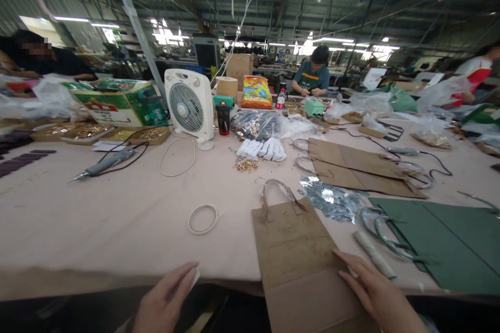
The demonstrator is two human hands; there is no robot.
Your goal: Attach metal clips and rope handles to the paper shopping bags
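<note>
A brown bag panel (295, 250) with one looped handle (279, 187) wrapped in clear plastic lies at the table's front edge, its lower part hanging over. At its right edge, my right hand (377, 291) grips the panel between thumb and fingers; a bit of white shows there. My left hand (166, 299) is apart from the panel, in front of the table edge. Its fingers are pressed together, and a small white piece (195, 278) shows at the fingertips, too small to name. Right of the panel lies a rolled tube (374, 255).
Green bag panels (445, 239) lie to the right, more brown panels (351, 166) behind. Silvery pieces (332, 199), white gloves (261, 149), a cord loop (202, 219), a fan (189, 106) and a corded tool (105, 163) are on the table. Co-workers sit beyond.
</note>
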